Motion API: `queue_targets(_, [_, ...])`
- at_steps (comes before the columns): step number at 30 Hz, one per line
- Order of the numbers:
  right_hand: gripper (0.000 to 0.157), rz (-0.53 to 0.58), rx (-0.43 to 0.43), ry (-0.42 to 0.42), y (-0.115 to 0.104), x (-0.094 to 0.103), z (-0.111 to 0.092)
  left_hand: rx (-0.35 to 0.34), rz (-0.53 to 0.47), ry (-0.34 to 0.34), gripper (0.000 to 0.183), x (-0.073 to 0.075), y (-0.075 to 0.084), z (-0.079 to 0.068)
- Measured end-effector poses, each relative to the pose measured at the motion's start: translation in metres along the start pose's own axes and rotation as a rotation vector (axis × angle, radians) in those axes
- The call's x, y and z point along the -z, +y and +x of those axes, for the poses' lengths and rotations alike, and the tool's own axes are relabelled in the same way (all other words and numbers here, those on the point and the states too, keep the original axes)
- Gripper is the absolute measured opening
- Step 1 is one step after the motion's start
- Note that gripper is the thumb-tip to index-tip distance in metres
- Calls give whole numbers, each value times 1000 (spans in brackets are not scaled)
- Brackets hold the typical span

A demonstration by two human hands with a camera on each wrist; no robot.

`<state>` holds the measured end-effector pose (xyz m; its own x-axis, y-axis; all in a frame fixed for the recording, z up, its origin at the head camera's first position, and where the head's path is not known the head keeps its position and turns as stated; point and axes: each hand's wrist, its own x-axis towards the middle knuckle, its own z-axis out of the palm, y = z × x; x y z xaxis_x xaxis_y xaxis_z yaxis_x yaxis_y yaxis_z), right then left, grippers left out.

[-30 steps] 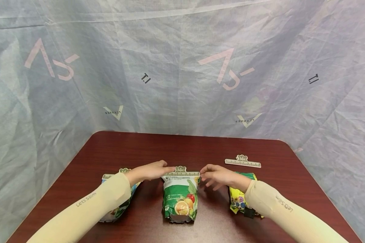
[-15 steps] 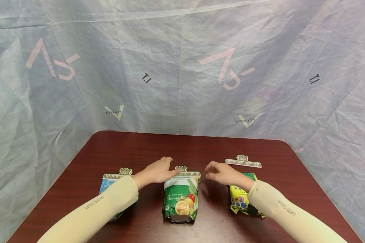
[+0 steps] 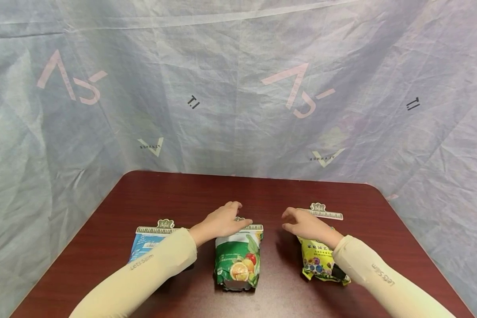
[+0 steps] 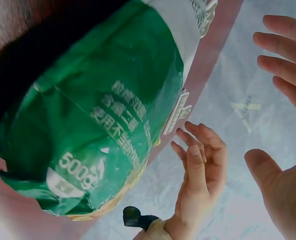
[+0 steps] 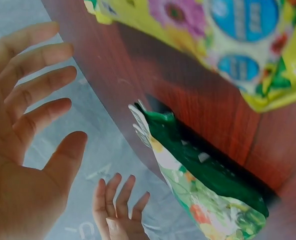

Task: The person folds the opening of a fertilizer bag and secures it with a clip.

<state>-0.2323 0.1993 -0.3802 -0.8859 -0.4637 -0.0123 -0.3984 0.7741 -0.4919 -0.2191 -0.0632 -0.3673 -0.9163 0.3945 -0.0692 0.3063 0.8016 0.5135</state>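
Observation:
A green and white bag [image 3: 237, 258] with fruit printed on it stands mid-table, a piano-key bag clip [image 3: 256, 227] across its top. My left hand [image 3: 221, 221], fingers spread and holding nothing, hovers over that clip and covers part of it. To the right, a yellow bag [image 3: 318, 260] with flower prints lies partly behind my right forearm. My right hand [image 3: 305, 224] is above its top end, fingers loosely bent and holding nothing. Just behind that hand lies a loose bag clip [image 3: 327, 215], its left end hidden. In the right wrist view the yellow bag [image 5: 202, 35] is close below the hand.
A blue bag [image 3: 145, 243] with a bag clip [image 3: 159, 227] on its top stands at the left, largely covered by my left sleeve. The dark red table [image 3: 206, 190] ends at a grey printed cloth [image 3: 238, 110] hanging behind it.
Both hands have moved to the right, the left from the clip's left end to over its middle, the right away from the green bag toward the yellow one. The bags stay put.

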Motion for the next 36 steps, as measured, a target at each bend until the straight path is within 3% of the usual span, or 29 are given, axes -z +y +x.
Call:
queue_targets(15, [28, -48, -53, 31, 26, 10, -11, -26, -57, -57, 66, -17, 19, 15])
queue_targets(36, [24, -44, -132, 48, 46, 15, -25, -23, -205, -87, 66, -19, 45, 40])
